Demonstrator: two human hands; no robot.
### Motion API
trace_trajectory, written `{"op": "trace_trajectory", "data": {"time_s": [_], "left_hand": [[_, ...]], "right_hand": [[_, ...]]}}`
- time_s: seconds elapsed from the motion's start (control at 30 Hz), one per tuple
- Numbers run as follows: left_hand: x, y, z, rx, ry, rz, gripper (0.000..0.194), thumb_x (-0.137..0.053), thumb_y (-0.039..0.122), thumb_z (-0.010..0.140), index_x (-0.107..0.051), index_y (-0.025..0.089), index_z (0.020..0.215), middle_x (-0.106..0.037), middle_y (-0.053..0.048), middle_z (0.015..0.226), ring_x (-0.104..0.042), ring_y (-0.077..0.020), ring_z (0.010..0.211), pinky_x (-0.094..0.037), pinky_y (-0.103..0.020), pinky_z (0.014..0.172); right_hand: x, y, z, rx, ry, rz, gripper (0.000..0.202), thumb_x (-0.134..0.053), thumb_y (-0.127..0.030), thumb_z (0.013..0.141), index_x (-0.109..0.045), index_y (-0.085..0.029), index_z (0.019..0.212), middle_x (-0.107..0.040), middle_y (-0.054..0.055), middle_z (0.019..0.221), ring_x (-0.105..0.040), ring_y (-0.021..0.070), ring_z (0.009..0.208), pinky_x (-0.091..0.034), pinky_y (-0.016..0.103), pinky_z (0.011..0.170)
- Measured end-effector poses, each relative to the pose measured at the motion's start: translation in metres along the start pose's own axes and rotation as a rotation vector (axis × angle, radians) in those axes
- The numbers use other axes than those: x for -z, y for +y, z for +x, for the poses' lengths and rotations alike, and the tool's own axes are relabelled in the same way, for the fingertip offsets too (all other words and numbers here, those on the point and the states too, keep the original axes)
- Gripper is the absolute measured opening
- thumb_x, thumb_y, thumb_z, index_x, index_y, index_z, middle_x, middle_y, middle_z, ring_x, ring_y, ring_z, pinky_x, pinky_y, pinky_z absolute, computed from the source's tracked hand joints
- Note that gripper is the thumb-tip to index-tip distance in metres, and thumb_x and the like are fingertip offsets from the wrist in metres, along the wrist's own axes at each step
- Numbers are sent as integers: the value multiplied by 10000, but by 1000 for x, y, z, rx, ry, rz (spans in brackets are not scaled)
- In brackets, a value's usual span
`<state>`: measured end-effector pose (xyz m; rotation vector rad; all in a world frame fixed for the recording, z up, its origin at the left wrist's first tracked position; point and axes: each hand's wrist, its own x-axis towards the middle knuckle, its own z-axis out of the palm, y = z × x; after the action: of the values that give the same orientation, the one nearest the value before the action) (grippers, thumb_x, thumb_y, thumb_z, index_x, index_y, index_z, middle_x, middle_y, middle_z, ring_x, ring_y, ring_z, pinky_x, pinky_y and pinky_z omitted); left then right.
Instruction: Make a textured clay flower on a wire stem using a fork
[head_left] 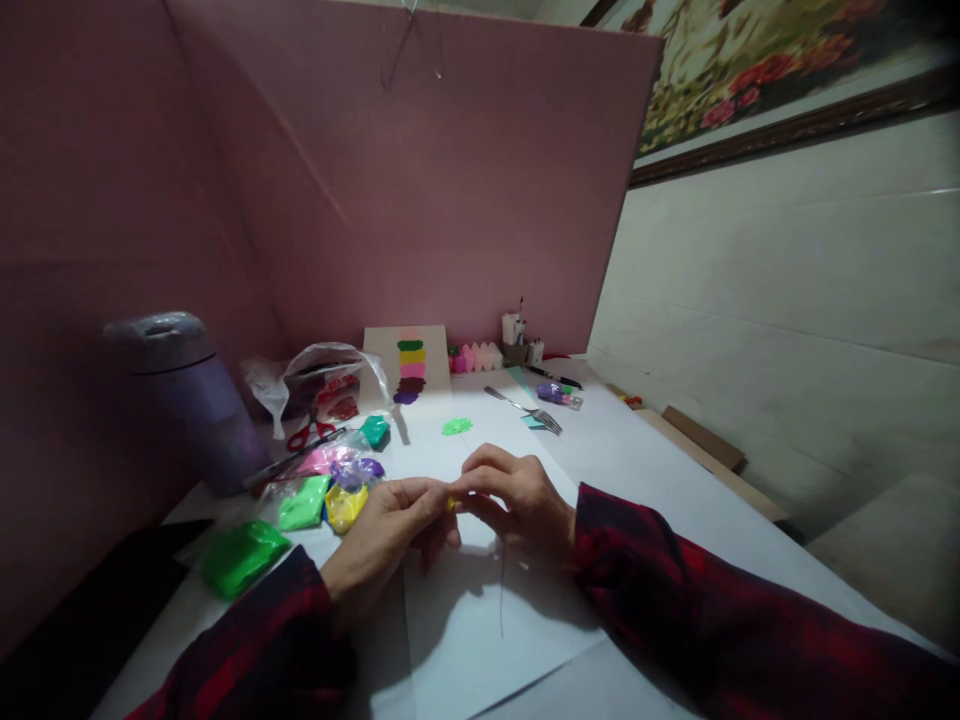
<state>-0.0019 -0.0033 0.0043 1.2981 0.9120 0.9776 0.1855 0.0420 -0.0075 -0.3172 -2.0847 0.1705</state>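
Note:
My left hand [397,525] and my right hand [517,495] meet over white paper, fingertips pinched together. Between them shows a small bit of yellow modelling clay [451,505], mostly covered by the fingers. Below my right hand a thin dark line [501,600], like a wire or thread, runs toward me; whether it touches the hand I cannot tell. Beyond my hands a frilled light green clay piece [457,427] lies flat on the paper. Left of my left hand is a yellow clay packet [346,507], beside a light green packet [304,503].
A purple bottle [191,410] and a green clay packet [244,558] stand at the left. Red-handled scissors [307,434] lie behind more packets. A fork [529,408] rests beyond my right hand. A card with colour patches [382,370] leans at the back.

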Motion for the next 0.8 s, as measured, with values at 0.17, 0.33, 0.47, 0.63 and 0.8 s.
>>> {"op": "trace_trajectory", "data": {"time_s": [0.17,0.33,0.47,0.63,0.8], "left_hand": [[1,-1,1,32,-39,-123,356,-751,469,767,-674,121,768,-662,-50,680,-487,-77,485,-386,-197,451],[-1,0,0,71,-4,-152,323,-818,408,708,-676,120,744,-640,-28,629,-474,-62,483,-362,-184,460],[-2,0,0,91,7,-151,333,-827,405,698,-648,125,711,-622,-16,610,-468,-57,476,-341,-180,451],[1,-4,3,89,-13,-161,393,-832,454,668,-604,135,696,-609,-15,590,-464,-66,444,-337,-193,424],[3,-4,4,63,23,-164,394,-836,443,663,-588,138,689,-610,-11,589,-467,-62,452,-335,-185,432]], "right_hand": [[-1,0,-1,6,36,-3,100,-590,-185,934,-687,-165,952,-608,46,857,-586,98,668,-478,202,578],[-1,-3,0,-1,27,29,123,-566,-209,953,-678,-172,918,-609,47,855,-587,100,672,-486,207,580],[0,-3,1,10,10,31,141,-556,-221,959,-672,-167,898,-603,49,842,-584,103,659,-488,211,573],[3,-3,1,18,-30,67,129,-550,-157,935,-650,-166,1016,-621,69,885,-611,127,711,-512,228,603],[2,-4,1,-20,-11,61,185,-597,-135,894,-625,-166,1074,-644,74,891,-609,146,726,-510,254,606]]}}
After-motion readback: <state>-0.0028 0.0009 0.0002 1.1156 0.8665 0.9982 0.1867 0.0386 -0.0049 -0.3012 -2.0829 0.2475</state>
